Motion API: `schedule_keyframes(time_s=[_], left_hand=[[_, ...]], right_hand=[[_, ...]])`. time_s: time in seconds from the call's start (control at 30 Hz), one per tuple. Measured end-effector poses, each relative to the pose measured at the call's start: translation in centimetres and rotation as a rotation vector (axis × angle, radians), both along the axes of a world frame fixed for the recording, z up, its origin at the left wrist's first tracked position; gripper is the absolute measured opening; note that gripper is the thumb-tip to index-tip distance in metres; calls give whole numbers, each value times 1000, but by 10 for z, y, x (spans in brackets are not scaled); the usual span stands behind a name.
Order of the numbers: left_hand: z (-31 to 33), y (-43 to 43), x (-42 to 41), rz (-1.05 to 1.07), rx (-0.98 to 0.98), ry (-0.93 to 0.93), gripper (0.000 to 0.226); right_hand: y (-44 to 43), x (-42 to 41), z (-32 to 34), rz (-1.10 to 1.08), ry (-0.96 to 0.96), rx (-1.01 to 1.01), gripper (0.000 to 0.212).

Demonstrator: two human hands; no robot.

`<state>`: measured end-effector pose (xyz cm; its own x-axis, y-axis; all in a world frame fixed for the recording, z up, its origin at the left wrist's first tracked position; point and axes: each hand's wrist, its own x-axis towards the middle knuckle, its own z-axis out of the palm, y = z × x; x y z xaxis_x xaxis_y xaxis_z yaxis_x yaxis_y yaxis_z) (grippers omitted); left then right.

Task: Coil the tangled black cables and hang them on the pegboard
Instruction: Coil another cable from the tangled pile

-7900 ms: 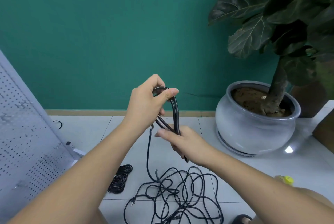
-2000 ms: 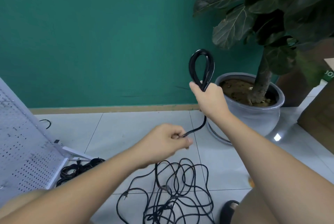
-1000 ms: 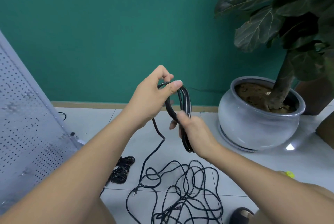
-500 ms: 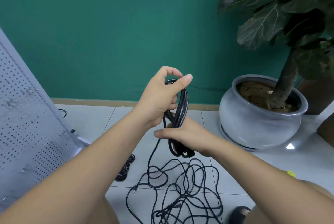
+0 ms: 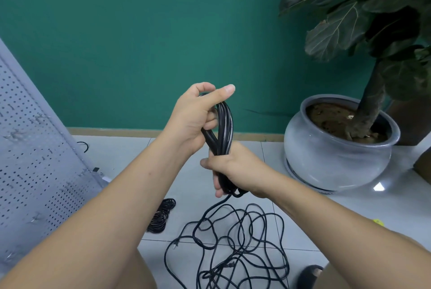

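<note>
Above one floor tangle (image 5: 229, 238), left grip (image 5: 193, 118) and right grip (image 5: 235, 172) both clench one black coil (image 5: 225, 123), one finished bundle (image 5: 162, 216) nearby.

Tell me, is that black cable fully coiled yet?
Partly. Left hand and right hand grip a bundle of loops; a tangle lies on the floor.

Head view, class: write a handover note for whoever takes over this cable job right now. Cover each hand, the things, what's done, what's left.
Left hand grips the top of the half-made coil; right hand grips its lower end.
Its tail runs down into the tangled cable on the floor.
One bundled coil lies by the pegboard, not hung.
Left: finish coiling, hang both.
</note>
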<state>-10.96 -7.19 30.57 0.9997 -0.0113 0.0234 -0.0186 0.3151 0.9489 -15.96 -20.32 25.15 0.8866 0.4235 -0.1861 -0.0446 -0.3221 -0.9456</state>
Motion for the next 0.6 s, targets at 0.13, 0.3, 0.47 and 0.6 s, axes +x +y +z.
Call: schedule_keyframes(time_s=[0.13, 0.3, 0.47, 0.6], left_hand=[[-6, -11, -1, -43, -21, -39, 38], [-30, -12, 1, -263, 77, -16, 52], [-77, -29, -21, -493, 664, 2, 21], [-101, -43, -38, -509, 1012, -148, 47]], right_hand=[[-7, 4, -4, -115, -19, -3, 23], [-28, 14, 5, -292, -124, 204, 30], [-49, 23, 14, -491, -173, 333, 48], [-57, 24, 17, -604, -174, 347, 51]])
